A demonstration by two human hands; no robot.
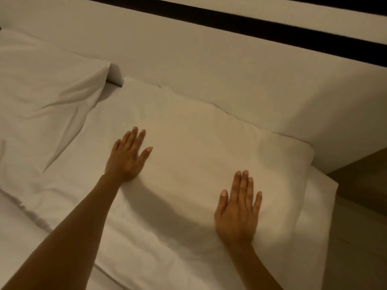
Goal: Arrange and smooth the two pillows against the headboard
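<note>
A white pillow (194, 143) lies flat with its far edge against the pale headboard (188, 49). My left hand (127, 155) rests palm down on its left part, fingers spread. My right hand (238, 208) lies flat on its near right part, fingers together and pointing at the headboard. Neither hand holds anything. A second white pillow (46, 80), creased across its cover, sits to the left, also at the headboard, with a small gap between the two pillows.
White bedding (146, 258) covers the mattress in front of the pillows. The bed's right edge (322, 195) drops off to a brownish floor or side surface (360, 185). A dark band (272, 28) runs along the wall above the headboard.
</note>
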